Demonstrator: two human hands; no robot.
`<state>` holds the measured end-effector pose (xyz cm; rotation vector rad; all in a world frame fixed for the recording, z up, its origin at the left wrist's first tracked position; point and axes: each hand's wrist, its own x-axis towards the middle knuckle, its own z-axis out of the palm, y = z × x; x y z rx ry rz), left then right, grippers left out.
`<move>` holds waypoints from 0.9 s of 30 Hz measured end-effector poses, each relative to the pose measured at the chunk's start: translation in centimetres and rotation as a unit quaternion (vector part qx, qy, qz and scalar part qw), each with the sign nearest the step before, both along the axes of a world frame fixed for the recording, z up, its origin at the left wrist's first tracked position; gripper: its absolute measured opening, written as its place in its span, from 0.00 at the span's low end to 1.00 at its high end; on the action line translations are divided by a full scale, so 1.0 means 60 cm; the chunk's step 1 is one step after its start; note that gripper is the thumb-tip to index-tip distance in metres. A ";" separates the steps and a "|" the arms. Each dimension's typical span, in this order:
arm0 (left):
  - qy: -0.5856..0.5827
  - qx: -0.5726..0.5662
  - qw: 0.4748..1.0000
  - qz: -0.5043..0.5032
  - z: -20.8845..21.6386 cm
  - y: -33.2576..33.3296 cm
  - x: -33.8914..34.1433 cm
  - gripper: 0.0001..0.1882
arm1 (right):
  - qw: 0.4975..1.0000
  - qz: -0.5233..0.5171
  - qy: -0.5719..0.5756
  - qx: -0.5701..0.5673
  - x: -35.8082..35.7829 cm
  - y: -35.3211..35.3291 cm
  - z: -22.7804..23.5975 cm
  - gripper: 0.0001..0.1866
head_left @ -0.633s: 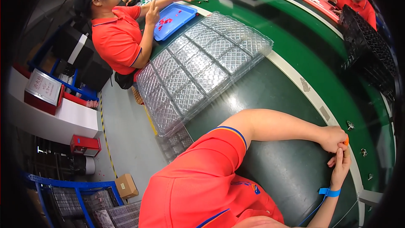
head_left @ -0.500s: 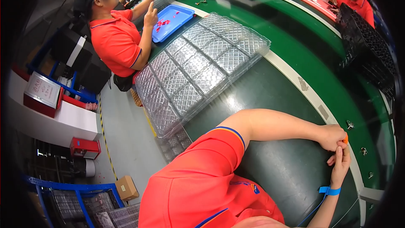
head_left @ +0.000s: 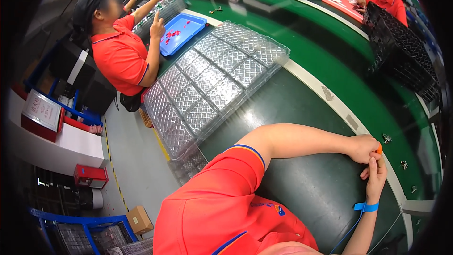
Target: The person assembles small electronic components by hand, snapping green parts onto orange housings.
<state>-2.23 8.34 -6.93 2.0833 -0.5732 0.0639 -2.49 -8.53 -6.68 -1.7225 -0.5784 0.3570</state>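
My left hand (head_left: pixel 362 148) is closed, with its fingers curled over the near side of the pale belt edge. A small orange piece (head_left: pixel 379 148) shows at its fingertips; whether it is worn or held I cannot tell. Just below, my right hand (head_left: pixel 375 179) meets it, the fingers bent and pressed close to the left ones. Whatever lies between the two hands is hidden. A blue wrist strap (head_left: pixel 366 207) with a thin cord circles my right wrist. Small metal parts (head_left: pixel 387 139) sit on the green belt (head_left: pixel 339 52) beyond my hands.
Stacked clear plastic trays (head_left: pixel 207 89) cover the table's left part. Behind them is a blue tray (head_left: pixel 185 29) with red pieces, beside a co-worker in red (head_left: pixel 120 56). Across the belt, another person (head_left: pixel 391 7) works near black crates (head_left: pixel 401 52).
The whole view has shifted slightly, so things appear a little further left. My hands stay together in much the same pose.
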 end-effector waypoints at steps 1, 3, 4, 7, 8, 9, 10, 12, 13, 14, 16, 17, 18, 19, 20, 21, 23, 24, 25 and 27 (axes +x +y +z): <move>-0.004 -0.002 1.000 -0.009 -0.001 -0.003 0.003 0.09 | 1.000 -0.004 0.003 0.002 -0.001 -0.003 0.002 0.13; 0.001 -0.043 0.999 0.007 -0.001 -0.011 0.004 0.08 | 1.000 -0.008 0.010 -0.001 -0.002 -0.009 0.006 0.12; -0.002 -0.053 0.999 0.008 -0.001 -0.010 0.001 0.09 | 1.000 -0.005 0.008 -0.006 0.001 -0.011 0.005 0.12; 0.023 -0.049 0.998 0.011 0.005 0.021 -0.020 0.13 | 1.000 0.016 0.014 -0.008 -0.009 0.019 0.009 0.12; 0.029 -0.048 0.998 0.007 -0.004 0.016 -0.011 0.13 | 1.000 0.016 0.021 -0.003 -0.002 0.014 0.000 0.12; 0.028 -0.050 0.998 0.005 -0.003 0.014 -0.008 0.13 | 1.000 0.019 0.022 -0.002 -0.003 0.013 0.003 0.12; 0.023 -0.055 0.998 -0.010 -0.002 0.009 -0.006 0.13 | 1.000 0.019 0.026 0.000 -0.002 0.011 0.006 0.12; 0.013 -0.076 0.997 0.024 -0.001 0.003 -0.002 0.10 | 1.000 0.008 0.020 0.000 -0.001 0.007 0.012 0.12; 0.025 -0.074 0.997 0.014 0.000 0.002 0.000 0.09 | 1.000 0.013 0.019 0.005 -0.001 0.006 0.013 0.12; 0.024 -0.075 0.997 0.010 0.001 -0.001 0.001 0.09 | 0.999 0.020 0.033 0.014 0.001 0.000 0.012 0.12; 0.039 -0.055 0.998 0.014 0.006 0.002 -0.002 0.10 | 0.999 0.018 0.029 0.012 0.001 0.002 0.008 0.12; 0.039 -0.054 0.998 0.017 0.004 0.003 -0.001 0.10 | 0.999 0.018 0.026 0.011 0.001 0.004 0.006 0.13; 0.034 -0.067 0.997 0.015 0.000 0.005 -0.003 0.10 | 0.999 0.025 0.027 0.012 -0.001 0.007 0.005 0.13; 0.028 -0.079 0.996 0.014 -0.003 0.007 -0.005 0.10 | 0.999 0.024 0.025 0.006 -0.001 0.007 0.006 0.12; 0.025 -0.060 0.998 0.007 -0.005 0.007 -0.005 0.10 | 0.999 0.024 0.023 0.001 -0.001 0.007 0.006 0.12; 0.024 -0.038 0.999 0.004 -0.003 0.007 -0.004 0.12 | 1.000 0.017 0.020 0.002 0.001 0.003 -0.001 0.13; 0.017 -0.034 0.999 0.011 0.005 0.009 -0.009 0.11 | 1.000 0.018 0.020 0.008 -0.002 0.006 0.003 0.12; 0.014 -0.029 0.999 0.006 0.005 0.005 -0.007 0.11 | 1.000 0.013 0.017 0.004 -0.003 0.001 0.006 0.12; -0.004 -0.058 0.998 0.015 -0.002 -0.001 -0.006 0.09 | 1.000 0.012 0.013 0.003 -0.002 -0.001 0.005 0.12; 0.004 -0.054 0.998 0.019 -0.003 -0.002 -0.002 0.08 | 1.000 0.008 -0.002 0.001 0.000 -0.003 -0.001 0.13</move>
